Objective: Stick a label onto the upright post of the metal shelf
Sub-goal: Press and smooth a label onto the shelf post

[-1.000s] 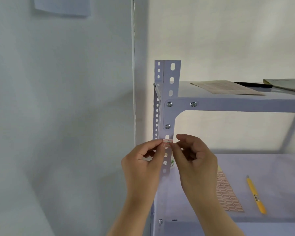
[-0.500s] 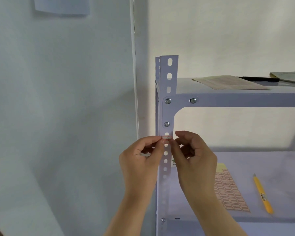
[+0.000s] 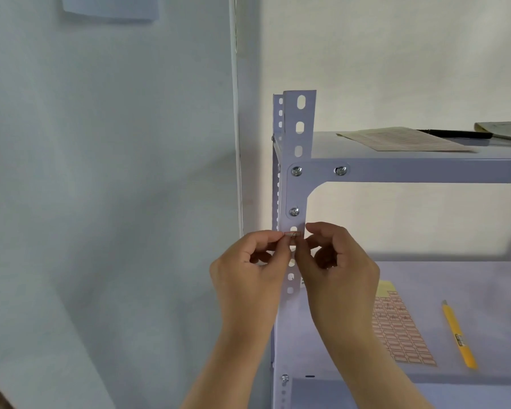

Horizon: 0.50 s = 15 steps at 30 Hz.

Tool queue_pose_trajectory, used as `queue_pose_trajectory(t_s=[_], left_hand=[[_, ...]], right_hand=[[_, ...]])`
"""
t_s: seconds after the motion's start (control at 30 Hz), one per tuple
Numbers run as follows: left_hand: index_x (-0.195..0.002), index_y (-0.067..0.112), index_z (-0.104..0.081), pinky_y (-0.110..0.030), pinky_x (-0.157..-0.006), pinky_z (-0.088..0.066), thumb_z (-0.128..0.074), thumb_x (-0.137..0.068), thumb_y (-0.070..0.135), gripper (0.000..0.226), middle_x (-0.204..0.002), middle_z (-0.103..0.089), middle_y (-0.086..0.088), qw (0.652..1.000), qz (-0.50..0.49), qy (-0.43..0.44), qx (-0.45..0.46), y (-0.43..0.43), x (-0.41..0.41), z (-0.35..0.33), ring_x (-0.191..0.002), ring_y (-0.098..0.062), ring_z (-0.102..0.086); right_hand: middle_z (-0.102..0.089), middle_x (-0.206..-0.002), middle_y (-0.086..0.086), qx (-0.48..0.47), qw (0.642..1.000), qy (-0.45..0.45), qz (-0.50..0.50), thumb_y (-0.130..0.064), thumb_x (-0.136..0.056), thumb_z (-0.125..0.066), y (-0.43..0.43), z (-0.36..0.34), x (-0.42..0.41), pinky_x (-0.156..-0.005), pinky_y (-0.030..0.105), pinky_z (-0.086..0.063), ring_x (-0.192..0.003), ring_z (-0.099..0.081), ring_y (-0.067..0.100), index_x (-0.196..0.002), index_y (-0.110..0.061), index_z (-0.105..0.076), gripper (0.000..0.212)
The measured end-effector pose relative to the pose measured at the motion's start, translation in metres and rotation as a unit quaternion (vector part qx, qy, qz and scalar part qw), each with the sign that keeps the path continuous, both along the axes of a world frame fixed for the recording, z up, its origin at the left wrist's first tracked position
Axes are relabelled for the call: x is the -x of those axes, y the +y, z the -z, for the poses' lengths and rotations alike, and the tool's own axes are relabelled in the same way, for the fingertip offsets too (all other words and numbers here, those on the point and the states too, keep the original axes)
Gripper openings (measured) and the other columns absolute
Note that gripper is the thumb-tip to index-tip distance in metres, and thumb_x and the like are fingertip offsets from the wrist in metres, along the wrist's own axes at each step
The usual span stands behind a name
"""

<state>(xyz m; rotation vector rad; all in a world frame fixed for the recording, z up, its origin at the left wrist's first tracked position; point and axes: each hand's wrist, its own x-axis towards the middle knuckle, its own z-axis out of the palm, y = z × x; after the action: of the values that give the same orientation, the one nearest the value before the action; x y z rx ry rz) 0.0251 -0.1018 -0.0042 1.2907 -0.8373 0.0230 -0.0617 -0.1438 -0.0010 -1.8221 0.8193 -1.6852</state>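
Observation:
A small white label [image 3: 293, 235] with a red border lies across the front face of the pale perforated upright post [image 3: 298, 137] of the metal shelf, just below a screw. My left hand [image 3: 250, 273] pinches its left end with thumb and forefinger. My right hand [image 3: 338, 264] pinches its right end the same way. Both hands flank the post, and their fingers hide the post's holes right under the label.
A sheet of red-bordered labels [image 3: 401, 329] and a yellow pen [image 3: 458, 335] lie on the lower shelf board [image 3: 469, 278]. Paper [image 3: 401, 140] and a black pen [image 3: 455, 133] lie on the upper board. A wall [image 3: 101, 202] stands close on the left.
Both hands with the label stay on the post at the same spot below the screw. The view has shifted slightly, so the shelf sits a little higher and further right.

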Motion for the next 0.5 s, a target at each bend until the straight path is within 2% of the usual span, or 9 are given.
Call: queue_pose_trajectory(t_s=[0.1, 0.17, 0.23, 0.3, 0.37, 0.43, 0.5], left_hand=[[-0.079, 0.026, -0.076, -0.009, -0.058, -0.047, -0.083, -0.079, 0.018, 0.011, -0.074, -0.075, 0.02, 1.0, -0.008, -0.002, 0.0, -0.001, -0.001, -0.002, -0.058, -0.004, -0.067], [-0.089, 0.03, -0.074, -0.008, -0.056, -0.045, -0.084, -0.079, 0.023, 0.015, -0.075, -0.073, 0.02, 1.0, -0.015, -0.012, 0.0, -0.001, -0.002, -0.003, -0.054, -0.006, -0.063], [-0.098, 0.034, -0.074, -0.008, -0.053, -0.041, -0.083, -0.08, 0.026, 0.022, -0.075, -0.071, 0.019, 0.999, -0.017, -0.029, -0.007, -0.002, -0.003, -0.004, -0.053, -0.01, -0.058], [-0.099, 0.035, -0.075, -0.01, -0.053, -0.041, -0.083, -0.08, 0.024, 0.023, -0.073, -0.069, 0.012, 0.999, -0.016, -0.037, -0.009, -0.003, -0.004, -0.003, -0.057, -0.015, -0.056], [-0.1, 0.035, -0.075, -0.012, -0.059, -0.044, -0.082, -0.08, 0.025, 0.024, -0.07, -0.067, 0.009, 0.998, -0.023, -0.052, -0.012, -0.004, -0.006, 0.0, -0.065, -0.012, -0.059], [-0.101, 0.036, -0.073, -0.015, -0.069, -0.05, -0.08, -0.082, 0.026, 0.023, -0.088, -0.07, 0.016, 0.998, -0.012, -0.057, -0.018, -0.004, -0.009, 0.002, -0.08, -0.005, -0.066], [-0.101, 0.031, -0.072, -0.023, -0.081, -0.056, -0.078, -0.085, 0.022, 0.019, -0.098, -0.075, 0.015, 0.999, 0.04, -0.026, -0.017, -0.003, -0.011, 0.003, -0.092, -0.003, -0.071]], right_hand=[[-0.068, -0.074, -0.011, 0.003, 1.0, 0.006, 0.003, -0.017, -0.085, -0.075, -0.002, 0.0, 0.0, -0.054, 0.006, -0.044, -0.069, -0.061, 0.011, -0.092, -0.031, -0.065, 0.019], [-0.067, -0.072, -0.011, -0.001, 1.0, 0.014, 0.0, -0.017, -0.085, -0.075, -0.003, -0.001, 0.0, -0.054, 0.007, -0.044, -0.067, -0.061, 0.01, -0.093, -0.029, -0.066, 0.017], [-0.062, -0.065, -0.011, -0.001, 1.0, 0.019, 0.0, -0.018, -0.085, -0.075, -0.004, -0.002, 0.0, -0.054, 0.007, -0.043, -0.064, -0.059, 0.007, -0.091, -0.031, -0.064, 0.019], [-0.057, -0.06, -0.01, 0.001, 1.0, 0.02, 0.0, -0.018, -0.084, -0.076, -0.006, -0.002, 0.0, -0.054, 0.007, -0.042, -0.062, -0.057, 0.006, -0.089, -0.033, -0.061, 0.022], [-0.06, -0.067, -0.01, 0.006, 1.0, 0.018, 0.002, -0.016, -0.085, -0.075, -0.007, -0.001, 0.0, -0.056, 0.008, -0.043, -0.067, -0.059, 0.008, -0.088, -0.033, -0.062, 0.021], [-0.068, -0.075, -0.009, -0.011, 1.0, 0.003, -0.016, -0.015, -0.087, -0.073, -0.009, -0.001, 0.002, -0.059, 0.008, -0.047, -0.074, -0.065, 0.008, -0.087, -0.031, -0.064, 0.019], [-0.073, -0.081, -0.011, -0.047, 0.997, -0.021, -0.058, -0.011, -0.087, -0.071, -0.011, 0.0, 0.004, -0.063, 0.011, -0.052, -0.075, -0.069, 0.008, -0.085, -0.029, -0.067, 0.019]])
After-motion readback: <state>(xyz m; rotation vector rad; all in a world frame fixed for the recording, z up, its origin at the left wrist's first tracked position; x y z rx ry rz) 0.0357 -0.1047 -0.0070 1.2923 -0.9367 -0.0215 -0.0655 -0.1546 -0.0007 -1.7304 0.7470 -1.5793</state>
